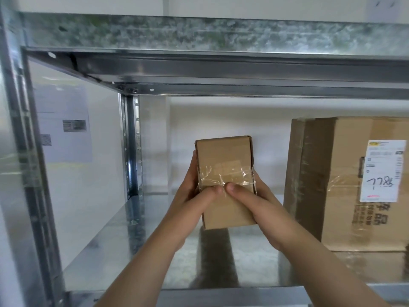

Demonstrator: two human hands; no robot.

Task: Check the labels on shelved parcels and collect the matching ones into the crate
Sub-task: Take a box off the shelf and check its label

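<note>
Two hands clasp the small brown cardboard parcel (223,156): left hand (190,198) and right hand (261,202) curl round its sides, thumbs on glossy tape (225,176). Probably light and stiff; bare cardboard sides grip best.

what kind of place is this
Probably a parcel storeroom or small warehouse: bare metal shelving, a large taped cardboard box with a shipping label and handwritten number, and a small box held by the left hand and right hand.
</note>
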